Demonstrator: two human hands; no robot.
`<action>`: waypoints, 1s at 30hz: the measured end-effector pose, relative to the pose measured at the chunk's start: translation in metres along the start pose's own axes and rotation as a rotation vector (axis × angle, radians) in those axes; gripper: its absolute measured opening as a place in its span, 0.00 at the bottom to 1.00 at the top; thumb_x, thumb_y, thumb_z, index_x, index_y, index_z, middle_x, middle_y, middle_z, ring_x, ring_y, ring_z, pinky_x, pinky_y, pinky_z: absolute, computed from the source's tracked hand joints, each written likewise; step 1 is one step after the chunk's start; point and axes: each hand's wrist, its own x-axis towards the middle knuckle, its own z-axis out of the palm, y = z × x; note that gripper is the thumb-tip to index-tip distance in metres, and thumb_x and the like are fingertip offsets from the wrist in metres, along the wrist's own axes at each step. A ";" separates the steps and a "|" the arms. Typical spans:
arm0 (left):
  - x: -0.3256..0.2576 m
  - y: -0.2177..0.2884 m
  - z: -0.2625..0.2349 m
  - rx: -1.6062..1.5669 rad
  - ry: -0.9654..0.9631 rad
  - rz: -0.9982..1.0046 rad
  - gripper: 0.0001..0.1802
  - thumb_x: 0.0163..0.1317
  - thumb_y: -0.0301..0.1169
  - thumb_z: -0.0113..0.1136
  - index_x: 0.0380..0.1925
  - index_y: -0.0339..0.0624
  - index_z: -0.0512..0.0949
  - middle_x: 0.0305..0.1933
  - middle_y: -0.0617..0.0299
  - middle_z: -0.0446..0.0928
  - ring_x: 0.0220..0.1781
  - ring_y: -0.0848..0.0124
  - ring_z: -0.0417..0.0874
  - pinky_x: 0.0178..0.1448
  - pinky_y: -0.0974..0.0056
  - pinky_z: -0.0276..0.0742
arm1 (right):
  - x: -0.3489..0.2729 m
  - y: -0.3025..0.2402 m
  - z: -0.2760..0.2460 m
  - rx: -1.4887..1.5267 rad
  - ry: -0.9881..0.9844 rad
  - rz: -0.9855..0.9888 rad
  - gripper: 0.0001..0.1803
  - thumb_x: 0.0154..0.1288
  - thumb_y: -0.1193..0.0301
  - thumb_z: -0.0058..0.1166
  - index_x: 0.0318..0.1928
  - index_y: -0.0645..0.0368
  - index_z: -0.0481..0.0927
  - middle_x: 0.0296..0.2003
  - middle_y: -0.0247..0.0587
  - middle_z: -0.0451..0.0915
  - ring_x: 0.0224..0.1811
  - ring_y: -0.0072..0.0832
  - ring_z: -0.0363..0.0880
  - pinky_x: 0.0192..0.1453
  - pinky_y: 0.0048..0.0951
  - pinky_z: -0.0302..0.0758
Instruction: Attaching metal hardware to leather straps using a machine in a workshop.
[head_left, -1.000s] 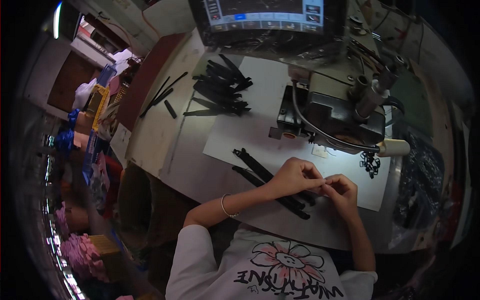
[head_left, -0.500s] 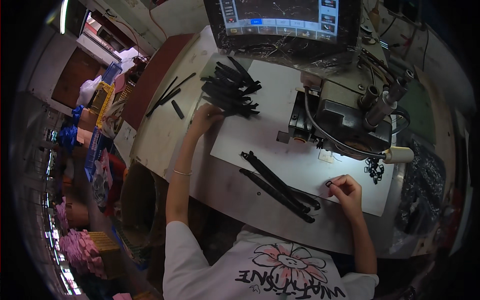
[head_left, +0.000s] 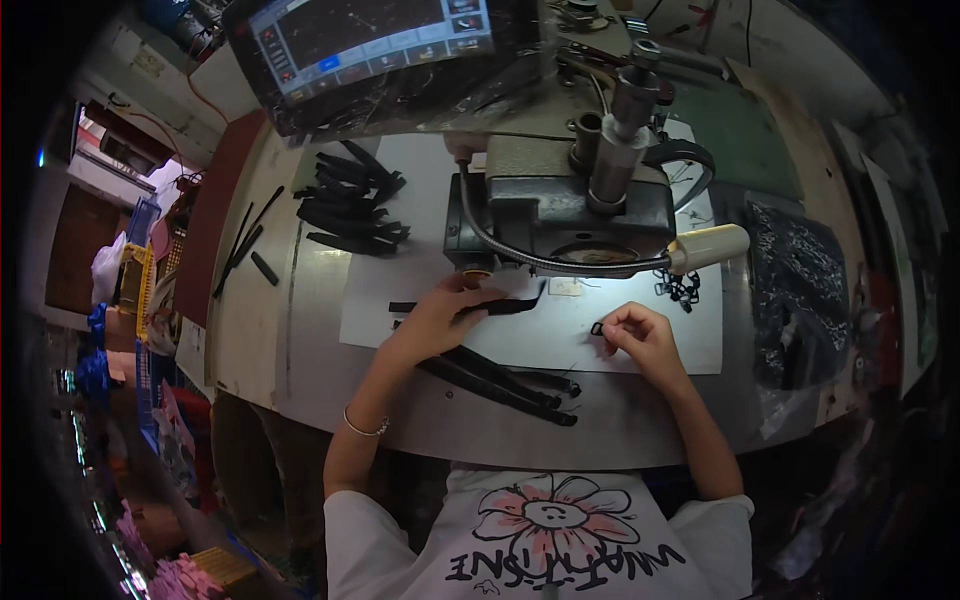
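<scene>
Fingers of the left hand [head_left: 440, 315] pinch a black strap [head_left: 470, 306] lying left-right; the right hand [head_left: 640, 335] pinches a small black buckle [head_left: 597, 328] on the white sheet [head_left: 640, 345].

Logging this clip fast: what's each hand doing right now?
Left hand: closed on a black strap.
Right hand: pinching a small black buckle.

Black strap [head_left: 495, 305]: flat, lying left-right on white sheet before sewing machine. Small black buckle [head_left: 597, 328]: just right, apart from strap.
</scene>
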 end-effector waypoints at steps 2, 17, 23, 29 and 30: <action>0.007 0.004 0.009 0.088 0.014 -0.008 0.17 0.54 0.31 0.60 0.46 0.46 0.78 0.42 0.54 0.74 0.46 0.58 0.72 0.52 0.61 0.68 | 0.000 0.001 -0.006 -0.005 0.025 0.018 0.04 0.62 0.77 0.51 0.34 0.66 0.74 0.28 0.35 0.76 0.27 0.17 0.73 0.34 0.18 0.72; 0.029 0.015 0.030 -0.058 0.020 -0.206 0.19 0.43 0.39 0.69 0.29 0.38 0.76 0.32 0.60 0.77 0.41 0.63 0.75 0.49 0.63 0.67 | 0.012 -0.017 0.041 -0.531 -0.076 -0.344 0.03 0.57 0.78 0.53 0.32 0.65 0.74 0.52 0.44 0.70 0.33 0.23 0.77 0.34 0.23 0.73; 0.018 0.011 0.032 -0.195 0.015 -0.194 0.16 0.46 0.37 0.67 0.31 0.39 0.79 0.32 0.60 0.78 0.39 0.64 0.75 0.50 0.63 0.65 | 0.010 -0.014 0.043 -0.323 -0.083 0.019 0.05 0.54 0.79 0.52 0.33 0.66 0.74 0.38 0.51 0.77 0.36 0.42 0.77 0.41 0.34 0.73; 0.022 0.028 0.033 -0.010 0.017 -0.077 0.15 0.48 0.41 0.65 0.32 0.44 0.80 0.31 0.61 0.77 0.38 0.65 0.74 0.50 0.64 0.62 | -0.008 -0.017 0.060 -0.839 0.081 -0.520 0.07 0.51 0.79 0.53 0.32 0.66 0.72 0.45 0.55 0.74 0.47 0.46 0.71 0.51 0.38 0.69; 0.022 0.030 0.035 -0.007 0.017 -0.078 0.16 0.49 0.43 0.64 0.31 0.45 0.81 0.30 0.62 0.76 0.38 0.66 0.73 0.50 0.65 0.62 | -0.009 -0.012 0.063 -0.987 0.101 -0.575 0.08 0.49 0.80 0.51 0.33 0.66 0.72 0.48 0.59 0.71 0.45 0.46 0.71 0.49 0.38 0.70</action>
